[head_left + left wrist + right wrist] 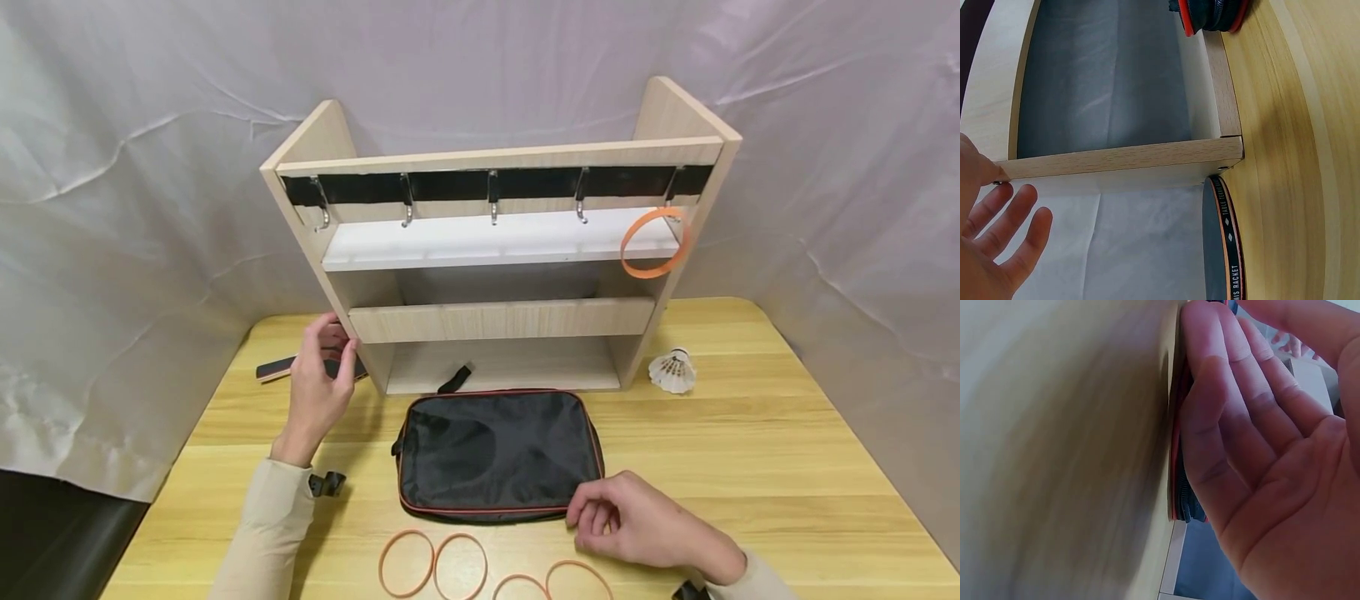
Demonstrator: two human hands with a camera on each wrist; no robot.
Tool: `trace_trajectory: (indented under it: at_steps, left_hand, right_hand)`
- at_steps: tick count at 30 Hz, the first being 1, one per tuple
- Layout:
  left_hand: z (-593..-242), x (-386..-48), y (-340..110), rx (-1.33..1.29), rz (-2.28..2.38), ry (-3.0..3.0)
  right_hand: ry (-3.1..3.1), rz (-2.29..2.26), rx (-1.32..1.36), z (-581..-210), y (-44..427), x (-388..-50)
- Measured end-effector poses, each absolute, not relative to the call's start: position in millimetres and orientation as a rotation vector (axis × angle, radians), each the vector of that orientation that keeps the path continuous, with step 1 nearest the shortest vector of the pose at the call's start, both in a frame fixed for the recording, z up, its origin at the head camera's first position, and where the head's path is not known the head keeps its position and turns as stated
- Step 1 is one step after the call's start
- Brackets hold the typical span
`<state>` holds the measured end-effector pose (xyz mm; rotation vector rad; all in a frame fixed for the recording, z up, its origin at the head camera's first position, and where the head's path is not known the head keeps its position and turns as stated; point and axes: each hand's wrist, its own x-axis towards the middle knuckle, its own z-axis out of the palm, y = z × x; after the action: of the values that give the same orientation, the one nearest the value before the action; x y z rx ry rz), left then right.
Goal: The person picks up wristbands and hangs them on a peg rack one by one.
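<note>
In the head view my left hand (318,387) is at the left side panel of a wooden shelf unit (502,321). Its thumb touches the front edge of that panel in the left wrist view, while the other fingers stay loosely bent outside it. Beside the panel stands a table tennis racket (1225,237), partly behind the hand in the head view. A black zip bag (498,450) with red piping lies before the shelf. My right hand (637,521) rests by the bag's near right corner, fingers loosely curled and holding nothing; whether they touch the bag is unclear.
An orange ring (626,258) hangs from the rightmost hook of the shelf's row. Several more orange rings, one pair on the left (380,567), lie at the table's near edge. A shuttlecock (673,372) sits right of the shelf. A small black strap (454,380) lies on the bottom board.
</note>
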<state>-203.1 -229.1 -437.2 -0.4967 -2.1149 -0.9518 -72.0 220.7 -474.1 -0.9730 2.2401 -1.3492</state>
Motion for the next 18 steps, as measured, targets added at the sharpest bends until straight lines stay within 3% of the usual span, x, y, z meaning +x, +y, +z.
trace_trajectory:
  at_steps: [18]
  left_hand:
    - [-436.8, -202.7, -226.7, -0.512, -0.943, -2.06]
  right_hand:
    - [2.205, -1.283, -1.058, -477.5, 219.2, -70.1]
